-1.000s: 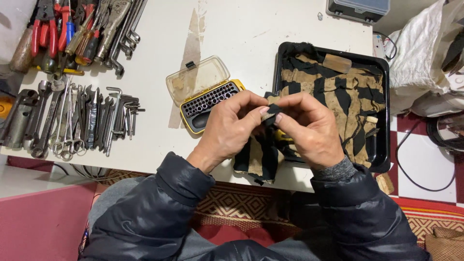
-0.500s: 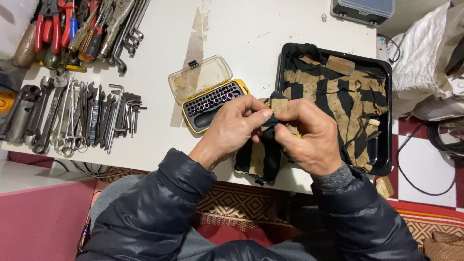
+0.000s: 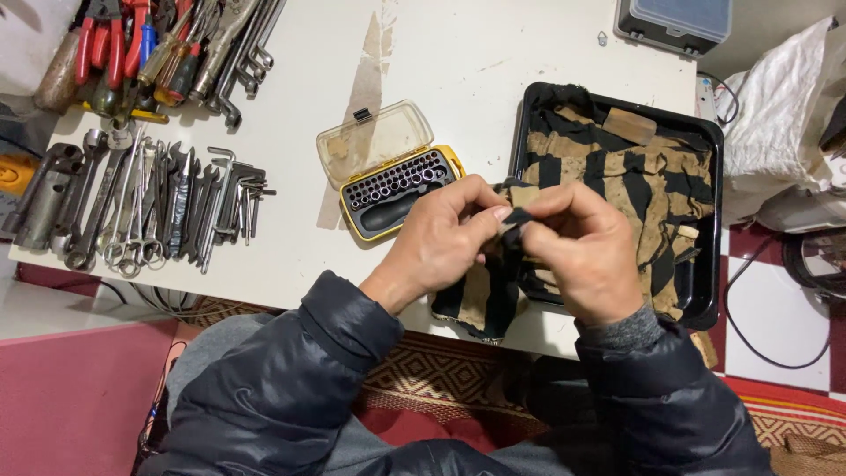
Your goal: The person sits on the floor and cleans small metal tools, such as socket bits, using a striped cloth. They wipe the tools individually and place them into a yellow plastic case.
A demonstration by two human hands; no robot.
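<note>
My left hand (image 3: 445, 240) and my right hand (image 3: 586, 249) meet above the near edge of the white table (image 3: 441, 62). Both pinch a fold of a black and tan striped cloth (image 3: 617, 176) between fingertips. Something small may be wrapped inside the fold; it is hidden. The cloth lies across a black tray (image 3: 708, 220) and hangs over the table's front edge under my hands. An open yellow bit set case (image 3: 392, 176) with a clear lid lies just left of my left hand.
Several wrenches and hex keys (image 3: 150, 207) lie in a row at the left. Pliers and screwdrivers (image 3: 150, 53) are piled at the far left corner. A grey plastic box (image 3: 679, 22) sits at the far edge. A white sack (image 3: 775, 115) stands to the right.
Both hands stay together on the cloth fold, the fingers shifting slightly as they work it. The view has drifted a little, so everything sits slightly further right and lower.
</note>
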